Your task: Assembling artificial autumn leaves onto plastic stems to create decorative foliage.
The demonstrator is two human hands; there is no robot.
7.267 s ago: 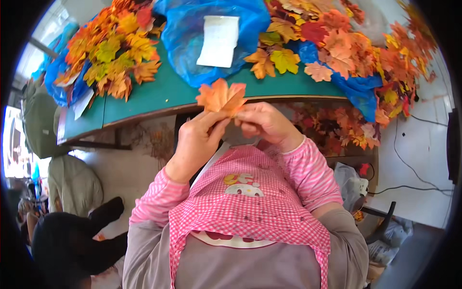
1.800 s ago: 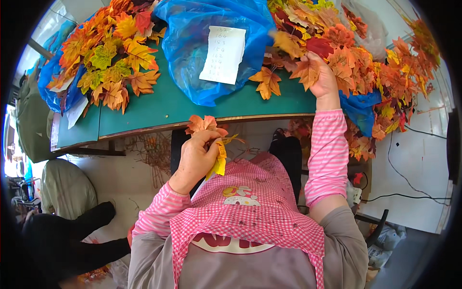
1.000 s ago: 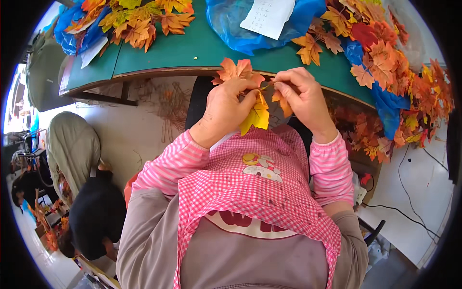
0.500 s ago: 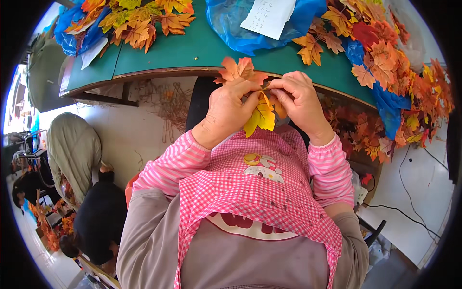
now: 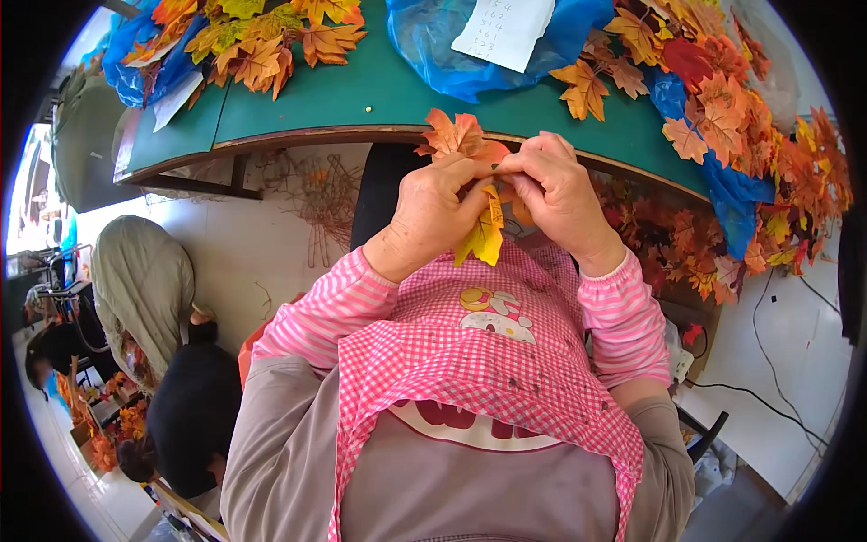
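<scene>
Left hand: the left hand [image 5: 432,217] is raised in front of the chest, just below the near edge of the table, its grip clenched on a small bunch of fabric maple leaves.
Orange leaf: an orange artificial maple leaf [image 5: 454,137] stands up above the left fingers, its lobes spread against the table edge.
Yellow leaf: a yellow artificial leaf [image 5: 482,237] hangs down from the same pinch, between the two hands and over the pink checked apron [image 5: 488,379].
Right hand: the right hand [image 5: 558,194] sits just beside the left, knuckles touching it, its fingertips pinched at the point where the leaf stems meet; what lies between those fingertips is hidden.
Table: a green-topped table [image 5: 379,90] with a brown rim runs across the upper part of the view.
On the table, left: a heap of orange and yellow fabric leaves [image 5: 262,41] lies on a blue plastic sheet.
On the table, middle: a blue plastic bag [image 5: 442,45] carries a white paper slip [image 5: 504,29] with handwriting.
On the table, right: a larger pile of red and orange fabric leaves [image 5: 722,99] spills over the far corner and down its side.
Nearby: another person in a dark top [image 5: 185,415] is low at the left, well apart from the hands.
</scene>
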